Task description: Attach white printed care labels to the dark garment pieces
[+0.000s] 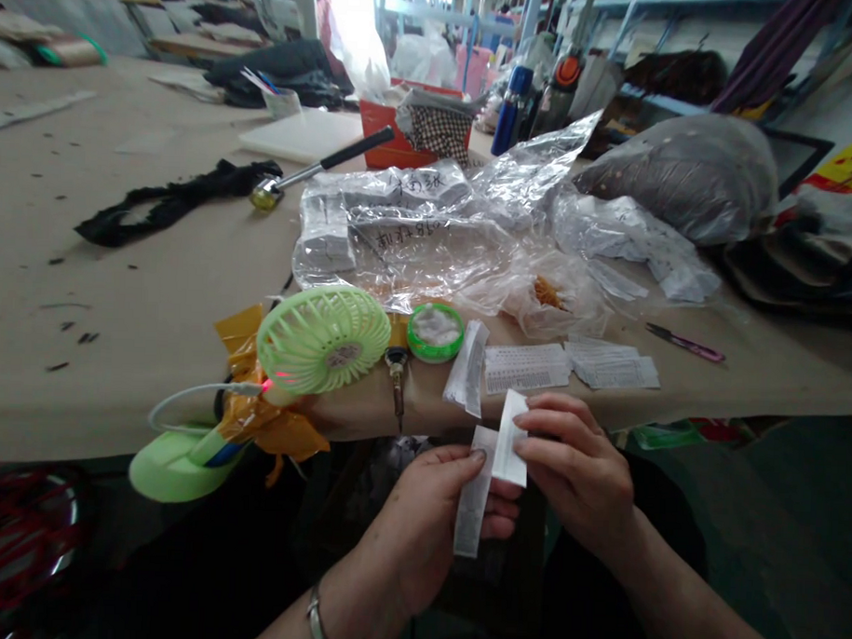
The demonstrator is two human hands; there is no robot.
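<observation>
My left hand (438, 492), with a bangle at the wrist, pinches a thin whitish printed strip (469, 521) under its thumb. Close beside it on the right, my right hand (578, 465) holds a folded white label stack (511, 444) between thumb and fingers. The two pieces meet or overlap slightly in front of the table edge. Just beyond them on the table lie a curled label strip (467, 368), a fanned row of printed labels (527, 368) and another fanned bundle (611, 365). A green round tub (435, 331) with white filling stands behind.
A green fan (324, 342) is taped at the table edge, next to a screwdriver-like tool (397, 384). Clear plastic bags (429, 245) lie behind. Pink-handled snips (687, 344) rest at the right. Farther back are a red box (387, 136) and a blue bottle (512, 110).
</observation>
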